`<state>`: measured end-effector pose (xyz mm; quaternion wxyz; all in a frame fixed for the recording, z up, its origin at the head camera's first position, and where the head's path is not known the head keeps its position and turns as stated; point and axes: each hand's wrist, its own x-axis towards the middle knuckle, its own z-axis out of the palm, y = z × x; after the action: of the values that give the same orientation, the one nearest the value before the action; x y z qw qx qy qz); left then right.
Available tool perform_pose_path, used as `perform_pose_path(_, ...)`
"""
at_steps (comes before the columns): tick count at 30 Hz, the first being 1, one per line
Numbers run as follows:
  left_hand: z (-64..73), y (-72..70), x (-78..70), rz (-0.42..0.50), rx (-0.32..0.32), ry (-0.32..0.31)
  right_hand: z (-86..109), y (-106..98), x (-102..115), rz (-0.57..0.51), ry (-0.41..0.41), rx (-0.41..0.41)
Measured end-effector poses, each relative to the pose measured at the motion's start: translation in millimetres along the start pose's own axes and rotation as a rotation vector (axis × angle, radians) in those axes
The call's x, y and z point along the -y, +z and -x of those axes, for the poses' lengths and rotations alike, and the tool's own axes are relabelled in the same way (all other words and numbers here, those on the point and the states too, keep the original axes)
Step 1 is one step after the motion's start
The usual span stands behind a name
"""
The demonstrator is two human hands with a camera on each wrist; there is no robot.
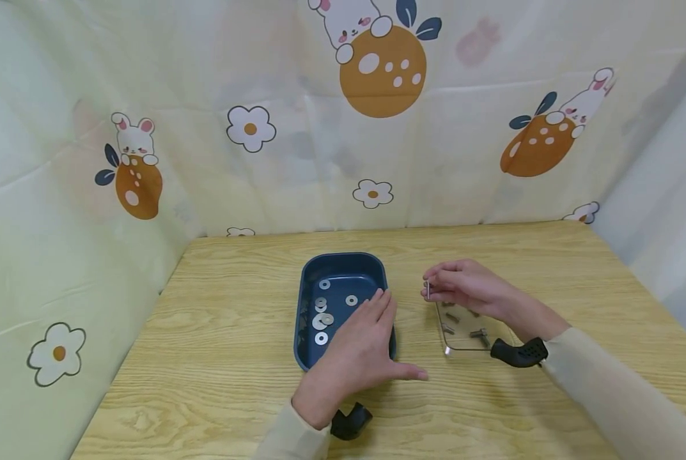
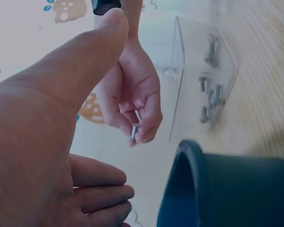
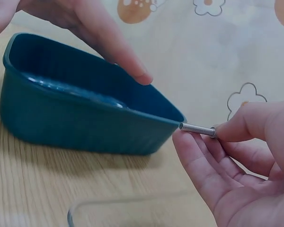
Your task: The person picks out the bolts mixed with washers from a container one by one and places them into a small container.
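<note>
My right hand (image 1: 469, 287) pinches a small metal bolt (image 3: 198, 129) between thumb and fingers, above the far left edge of a clear plastic tray (image 1: 466, 349). In the right wrist view the bolt's shank points left, with its head at the thumb. My left hand (image 1: 357, 348) has straight fingers and a thumb spread wide, and it holds nothing. It hovers over the right side of a dark blue tray (image 1: 343, 254), hiding part of it. Several flat metal washers (image 1: 321, 338) lie on the blue tray's floor.
Several more bolts (image 1: 481, 334) lie in the clear tray, partly hidden by my right hand. Both trays stand on a wood-grain table (image 1: 216, 319), the clear one to the right. A patterned curtain (image 1: 291, 160) hangs behind the table.
</note>
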<state>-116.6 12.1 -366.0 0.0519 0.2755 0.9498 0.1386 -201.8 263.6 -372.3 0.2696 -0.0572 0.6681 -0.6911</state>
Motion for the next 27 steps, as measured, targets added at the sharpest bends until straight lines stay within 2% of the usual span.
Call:
perform_pose_path(8,-7.5,9.7,-9.9,-0.035,0.011,0.022,11.6,-12,-9,0.03,0.02,-0.016)
perform_pose_path(19,-19.8,19.4,-28.7,-0.095,0.012,0.095,17.4,-16,-16,0.086,0.017,-0.036)
perform_pose_path(23,-22.6,24.0,-36.0,-0.108,0.029,0.1,20.8,-17,-18,0.117,0.017,-0.051)
perform_pose_path(27,-25.7,28.9,-40.6,-0.136,0.02,0.112,23.1,-18,-21,0.138,0.022,-0.064)
